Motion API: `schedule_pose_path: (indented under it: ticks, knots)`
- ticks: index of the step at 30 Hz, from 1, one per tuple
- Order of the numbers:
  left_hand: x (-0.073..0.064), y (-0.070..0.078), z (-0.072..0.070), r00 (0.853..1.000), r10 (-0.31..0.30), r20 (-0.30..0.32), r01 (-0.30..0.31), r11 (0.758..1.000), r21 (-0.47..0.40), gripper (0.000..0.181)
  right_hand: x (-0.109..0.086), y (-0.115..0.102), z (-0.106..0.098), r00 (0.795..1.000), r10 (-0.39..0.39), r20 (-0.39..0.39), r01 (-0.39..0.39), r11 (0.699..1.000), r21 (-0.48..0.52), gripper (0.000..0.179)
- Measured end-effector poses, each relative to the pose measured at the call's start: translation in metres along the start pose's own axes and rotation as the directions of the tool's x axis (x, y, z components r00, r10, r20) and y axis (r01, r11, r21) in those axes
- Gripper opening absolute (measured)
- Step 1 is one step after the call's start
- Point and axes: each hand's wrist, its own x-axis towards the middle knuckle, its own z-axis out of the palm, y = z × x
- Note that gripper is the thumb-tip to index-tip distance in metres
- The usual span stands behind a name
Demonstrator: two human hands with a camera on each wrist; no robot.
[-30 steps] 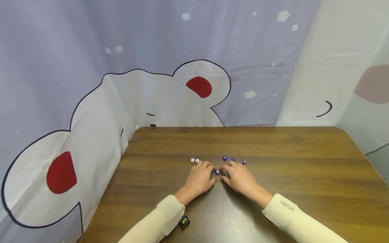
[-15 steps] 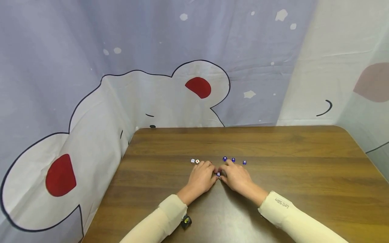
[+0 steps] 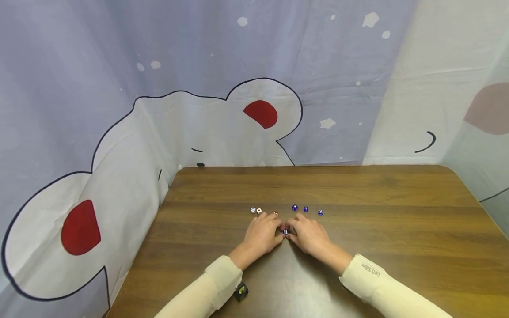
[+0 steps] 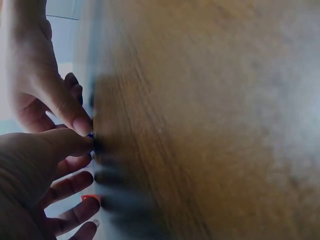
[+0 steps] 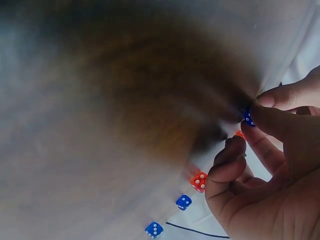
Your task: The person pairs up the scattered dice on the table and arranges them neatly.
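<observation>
A blue die (image 3: 285, 231) with white pips sits between the fingertips of both hands at mid-table. My right hand (image 3: 311, 234) pinches it; in the right wrist view, the blue die (image 5: 248, 116) shows between thumb and index finger. My left hand (image 3: 260, 234) meets it from the other side, thumb and index tips at the die. The left wrist view shows both thumb tips close together, with only a sliver of blue die (image 4: 91, 135) visible. A red die (image 3: 276, 213) lies just beyond the left fingertips. How far the left fingers wrap the die is partly hidden.
Two white dice (image 3: 256, 211) lie beyond the left hand. Farther right, beyond the right hand, are blue dice (image 3: 305, 209). In the right wrist view, a red die (image 5: 198, 181) lies beside the right fingers. A patterned curtain (image 3: 338, 88) borders the wooden table (image 3: 397, 221).
Both hands have come together around the blue die, which has shifted slightly toward the person. The red die beyond the left fingers was mostly covered half a second ago and shows again.
</observation>
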Motion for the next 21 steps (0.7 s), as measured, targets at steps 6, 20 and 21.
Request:
schedule_pose_path:
  ticks: [6, 20, 21]
  knots:
    - [-0.004, 0.001, 0.001, 1.0, 0.011, 0.015, -0.01, 1.0, -0.007, 0.019, -0.006, -0.002, 0.001, 1.0, -0.016, -0.004, 0.016, 1.0, 0.015, 0.018]
    - [-0.019, 0.003, -0.005, 0.999, 0.015, 0.04, -0.014, 1.0, -0.028, 0.02, -0.018, -0.008, 0.0, 0.998, -0.065, -0.015, 0.066, 0.997, 0.029, 0.02]
    - [-0.02, 0.003, -0.005, 0.999, 0.014, 0.042, -0.013, 1.0, -0.029, 0.02, -0.019, -0.008, 0.0, 0.998, -0.066, -0.014, 0.066, 0.997, 0.026, 0.02]
